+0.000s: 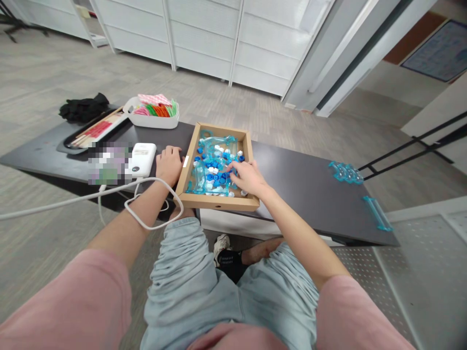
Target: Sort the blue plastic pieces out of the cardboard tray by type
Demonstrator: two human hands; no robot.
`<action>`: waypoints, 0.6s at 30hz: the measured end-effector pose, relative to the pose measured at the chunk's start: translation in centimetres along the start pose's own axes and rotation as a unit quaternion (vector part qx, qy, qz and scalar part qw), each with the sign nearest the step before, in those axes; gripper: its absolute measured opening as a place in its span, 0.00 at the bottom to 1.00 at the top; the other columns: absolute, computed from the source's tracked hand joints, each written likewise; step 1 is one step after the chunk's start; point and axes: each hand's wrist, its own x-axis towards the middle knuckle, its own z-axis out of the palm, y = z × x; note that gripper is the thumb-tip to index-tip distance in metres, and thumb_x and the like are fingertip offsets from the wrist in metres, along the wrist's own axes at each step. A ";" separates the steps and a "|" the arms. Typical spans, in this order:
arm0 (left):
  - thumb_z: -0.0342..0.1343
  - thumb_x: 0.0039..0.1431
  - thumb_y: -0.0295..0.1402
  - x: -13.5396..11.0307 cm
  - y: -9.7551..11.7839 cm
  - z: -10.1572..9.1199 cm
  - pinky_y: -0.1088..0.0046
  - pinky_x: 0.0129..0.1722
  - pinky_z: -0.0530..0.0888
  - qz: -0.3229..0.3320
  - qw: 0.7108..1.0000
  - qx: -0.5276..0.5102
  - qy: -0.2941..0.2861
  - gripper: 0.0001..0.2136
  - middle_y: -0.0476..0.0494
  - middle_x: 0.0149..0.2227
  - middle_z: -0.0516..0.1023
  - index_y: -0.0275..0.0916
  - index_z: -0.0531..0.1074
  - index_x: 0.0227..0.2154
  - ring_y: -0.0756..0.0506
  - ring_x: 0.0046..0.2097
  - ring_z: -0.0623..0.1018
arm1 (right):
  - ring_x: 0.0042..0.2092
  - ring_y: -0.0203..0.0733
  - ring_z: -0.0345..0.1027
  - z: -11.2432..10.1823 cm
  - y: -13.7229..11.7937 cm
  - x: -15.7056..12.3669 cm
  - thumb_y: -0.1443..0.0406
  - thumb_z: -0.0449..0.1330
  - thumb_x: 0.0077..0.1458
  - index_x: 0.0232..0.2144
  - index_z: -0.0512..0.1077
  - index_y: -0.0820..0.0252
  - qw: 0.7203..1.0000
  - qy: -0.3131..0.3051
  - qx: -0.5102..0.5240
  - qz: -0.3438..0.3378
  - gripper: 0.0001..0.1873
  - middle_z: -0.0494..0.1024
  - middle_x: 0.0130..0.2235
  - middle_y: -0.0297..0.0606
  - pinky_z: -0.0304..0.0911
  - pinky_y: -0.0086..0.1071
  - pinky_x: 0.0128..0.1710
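Note:
A shallow cardboard box (219, 200) lies on the dark table in front of me. Inside it are several blue and white hexagonal pieces (216, 178) and clear light-blue plastic parts (219, 141). My right hand (248, 178) reaches over the box's right wall, its fingers apart and touching down among the pieces; nothing held shows between them. To the left of the box, my left hand (169, 164) rests on the tabletop with fingers loosely spread and holds nothing. A white cable loops across my left forearm.
Left of my left hand lie a white power bank (143, 159) and a blurred-out object (110, 163). Behind them are a black tray of sticks (78, 141), a white tub (156, 121) and black cloth (84, 108). Light-blue plastic parts (346, 172) sit at the table's right end.

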 end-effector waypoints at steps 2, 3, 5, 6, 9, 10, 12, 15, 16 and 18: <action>0.44 0.76 0.33 0.0 0.1 0.0 0.44 0.70 0.71 -0.003 1.000 -0.003 -0.001 0.27 0.19 0.70 0.74 0.29 0.72 0.71 0.24 0.70 0.75 | 0.44 0.53 0.77 -0.7 0.1 -0.6 0.64 0.60 0.71 0.49 0.81 0.50 0.999 0.036 0.021 0.011 0.10 0.83 0.37 0.36 0.58 0.51 0.63; 0.44 0.76 0.33 0.0 0.1 -0.1 0.44 0.70 0.71 -0.003 1.000 -0.005 -0.004 0.27 0.18 0.70 0.74 0.29 0.72 0.71 0.24 0.70 0.74 | 0.41 0.50 0.75 -1.0 0.2 -0.9 0.63 0.60 0.72 0.49 0.81 0.50 0.997 0.058 0.039 0.015 0.10 0.81 0.35 0.34 0.59 0.49 0.62; 0.44 0.76 0.33 -0.1 0.3 -0.2 0.43 0.71 0.70 -0.003 1.000 -0.004 -0.009 0.28 0.18 0.70 0.74 0.28 0.72 0.71 0.24 0.71 0.74 | 0.38 0.47 0.72 -2.0 0.9 -1.3 0.60 0.59 0.73 0.51 0.81 0.50 0.991 0.108 0.083 0.012 0.11 0.79 0.33 0.32 0.63 0.45 0.58; 0.42 0.76 0.32 -0.1 0.4 -0.4 0.43 0.71 0.70 -0.004 1.000 -0.002 -0.011 0.28 0.18 0.71 0.73 0.28 0.72 0.72 0.23 0.71 0.73 | 0.37 0.46 0.71 -2.5 1.6 -1.5 0.59 0.60 0.73 0.51 0.81 0.50 0.985 0.135 0.102 0.006 0.11 0.78 0.33 0.31 0.65 0.43 0.55; 0.39 0.77 0.31 -0.3 0.7 -1.0 0.43 0.72 0.69 -0.010 1.000 0.007 -0.023 0.30 0.17 0.71 0.72 0.25 0.71 0.73 0.23 0.72 0.73 | 0.36 0.44 0.68 -4.3 5.2 -2.4 0.55 0.63 0.72 0.54 0.82 0.51 0.967 0.210 0.143 0.006 0.14 0.76 0.34 0.31 0.66 0.39 0.45; 0.39 0.77 0.32 -0.4 0.8 -1.3 0.43 0.73 0.68 -0.011 0.999 0.008 -0.031 0.30 0.17 0.71 0.71 0.25 0.70 0.73 0.23 0.72 0.72 | 0.34 0.43 0.66 -4.9 6.8 -3.0 0.54 0.63 0.71 0.55 0.82 0.52 0.963 0.223 0.151 0.020 0.16 0.74 0.32 0.30 0.65 0.37 0.41; 0.39 0.78 0.33 -0.6 0.9 -1.8 0.42 0.74 0.67 -0.012 0.999 0.006 -0.049 0.30 0.16 0.72 0.69 0.23 0.69 0.74 0.22 0.73 0.71 | 0.30 0.41 0.61 -6.0 10.6 -4.6 0.51 0.64 0.70 0.56 0.83 0.52 0.956 0.235 0.162 0.070 0.20 0.68 0.28 0.27 0.62 0.36 0.36; 0.36 0.79 0.36 -0.6 1.1 -2.2 0.40 0.73 0.68 -0.004 0.997 0.009 -0.071 0.33 0.18 0.72 0.68 0.24 0.67 0.76 0.21 0.73 0.71 | 0.28 0.40 0.58 -7.2 16.0 -7.9 0.50 0.64 0.68 0.56 0.85 0.54 0.945 0.240 0.147 0.164 0.23 0.66 0.26 0.25 0.62 0.35 0.34; 0.34 0.79 0.36 -0.5 1.1 -2.2 0.41 0.74 0.69 -0.011 0.997 0.019 -0.076 0.33 0.19 0.73 0.68 0.24 0.67 0.76 0.22 0.73 0.71 | 0.29 0.41 0.60 -7.5 17.5 -9.1 0.51 0.64 0.67 0.55 0.86 0.54 0.942 0.242 0.130 0.195 0.22 0.69 0.27 0.26 0.65 0.36 0.35; 0.32 0.77 0.35 -0.3 1.3 -2.0 0.42 0.74 0.69 -0.032 0.996 0.041 -0.077 0.34 0.20 0.73 0.69 0.27 0.67 0.77 0.24 0.74 0.71 | 0.33 0.43 0.68 -7.8 19.8 -11.7 0.54 0.63 0.68 0.54 0.87 0.57 0.934 0.245 0.084 0.245 0.21 0.78 0.34 0.34 0.72 0.40 0.42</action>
